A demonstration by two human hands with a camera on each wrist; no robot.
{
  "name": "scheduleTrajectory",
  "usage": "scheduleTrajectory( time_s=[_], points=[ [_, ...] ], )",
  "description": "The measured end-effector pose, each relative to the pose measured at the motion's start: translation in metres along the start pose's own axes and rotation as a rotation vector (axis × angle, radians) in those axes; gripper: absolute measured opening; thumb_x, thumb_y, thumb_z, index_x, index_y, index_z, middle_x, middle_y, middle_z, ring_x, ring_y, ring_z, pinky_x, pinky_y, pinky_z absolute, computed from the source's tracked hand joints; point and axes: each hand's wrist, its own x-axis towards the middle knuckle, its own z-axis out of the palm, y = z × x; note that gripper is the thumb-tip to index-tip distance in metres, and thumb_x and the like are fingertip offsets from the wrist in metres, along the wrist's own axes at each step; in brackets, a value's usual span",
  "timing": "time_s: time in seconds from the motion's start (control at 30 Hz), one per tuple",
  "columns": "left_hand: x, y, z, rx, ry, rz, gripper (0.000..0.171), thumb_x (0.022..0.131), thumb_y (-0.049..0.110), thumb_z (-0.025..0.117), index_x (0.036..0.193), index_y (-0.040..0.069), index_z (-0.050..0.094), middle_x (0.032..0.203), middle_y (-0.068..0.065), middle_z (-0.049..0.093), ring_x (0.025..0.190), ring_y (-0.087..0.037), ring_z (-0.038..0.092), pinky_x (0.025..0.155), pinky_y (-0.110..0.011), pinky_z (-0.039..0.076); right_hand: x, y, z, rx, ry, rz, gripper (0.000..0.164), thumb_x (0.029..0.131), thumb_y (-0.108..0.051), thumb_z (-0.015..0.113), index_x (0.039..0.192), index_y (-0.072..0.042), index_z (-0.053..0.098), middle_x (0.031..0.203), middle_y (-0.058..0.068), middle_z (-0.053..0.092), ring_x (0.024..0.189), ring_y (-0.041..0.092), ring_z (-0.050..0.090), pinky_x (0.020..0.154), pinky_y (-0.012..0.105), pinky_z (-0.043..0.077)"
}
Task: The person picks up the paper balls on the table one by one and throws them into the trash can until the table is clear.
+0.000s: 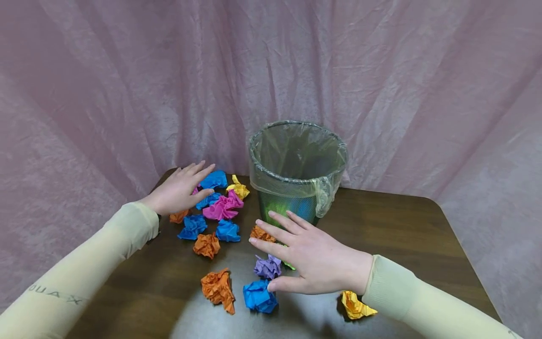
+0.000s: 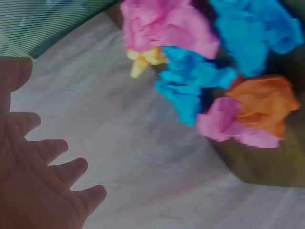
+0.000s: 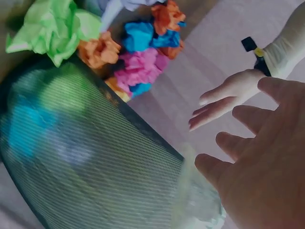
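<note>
My left hand (image 1: 179,189), fingers extended, hovers near the left cluster of crumpled paper and holds nothing. That cluster includes a pink paper ball (image 1: 223,206), several blue ones and a yellow one (image 1: 239,189). In the right wrist view, space shows between the left hand (image 3: 238,91) and the papers. My right hand (image 1: 319,259) is spread and empty before a mesh wastebasket (image 1: 288,203). Under its fingers in the head view are a purple paper ball (image 1: 267,267), a blue one (image 1: 259,297) and a partly hidden orange one (image 1: 259,233).
The wastebasket has a clear plastic liner (image 1: 325,195) folded over its rim; green and blue paper shows through the mesh. A yellow ball (image 1: 356,306) lies right, an orange one (image 1: 219,289) near the front. Behind the brown table (image 1: 406,226) hangs a pink curtain (image 1: 381,94).
</note>
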Motion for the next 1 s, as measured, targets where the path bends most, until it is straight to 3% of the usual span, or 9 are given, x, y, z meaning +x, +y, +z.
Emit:
scheduleTrajectory(
  time_s=[0.17,0.5,0.7,1.0],
  points=[
    [-0.012,-0.013,0.014,-0.051,-0.039,-0.02,0.077,0.105,0.048,0.055,0.165,0.014,0.022,0.166,-0.026,0.019,0.151,-0.048,0.018,0.117,-0.07,0.013,0.0,0.003,0.018,-0.004,-0.025,0.022,0.08,0.099,-0.074,0.034,0.163,-0.028,0.03,0.171,0.0,0.012,0.157,0.026,0.0,0.124,0.052,0.01],
    [-0.03,-0.042,0.035,-0.116,-0.116,-0.037,0.07,0.099,0.015,0.058,0.162,0.007,0.028,0.164,-0.028,0.022,0.147,-0.055,0.021,0.116,-0.069,0.019,-0.003,0.007,0.04,0.042,-0.062,0.043,0.077,0.099,-0.074,0.036,0.163,-0.031,0.03,0.17,-0.001,0.018,0.157,0.029,0.005,0.124,0.054,0.011],
    [-0.035,-0.056,0.052,-0.095,-0.135,-0.008,0.069,0.094,0.004,0.061,0.158,0.003,0.036,0.157,-0.035,0.031,0.144,-0.057,0.026,0.113,-0.07,0.022,-0.001,0.006,0.05,0.056,-0.067,0.034,0.077,0.099,-0.072,0.04,0.163,-0.03,0.03,0.17,-0.002,0.018,0.157,0.026,0.005,0.123,0.055,0.013],
    [-0.04,-0.072,0.074,-0.061,-0.133,-0.036,0.079,0.084,-0.009,0.064,0.157,0.004,0.038,0.158,-0.037,0.026,0.142,-0.063,0.019,0.11,-0.075,0.022,0.008,-0.001,0.06,0.035,-0.093,0.005,0.079,0.099,-0.076,0.03,0.163,-0.03,0.028,0.171,-0.002,0.013,0.157,0.028,0.006,0.123,0.054,0.012]
  ],
)
